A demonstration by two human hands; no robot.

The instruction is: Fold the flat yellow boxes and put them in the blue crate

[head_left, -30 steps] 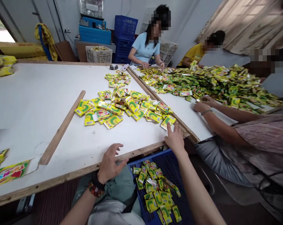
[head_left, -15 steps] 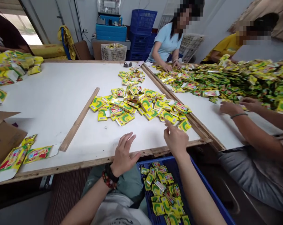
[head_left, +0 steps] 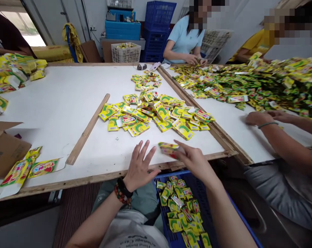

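The right hand (head_left: 196, 162) is closed at the fingertips on a yellow packet (head_left: 168, 148), whose long axis is laid left to right above the tabletop's (head_left: 55, 103) near edge. The left hand (head_left: 139, 168), open and empty with fingers spread, is held just beside the packet's left end.

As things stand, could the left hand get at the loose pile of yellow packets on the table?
Probably yes: the left hand is spread open just short of the pile, with only bare table between.
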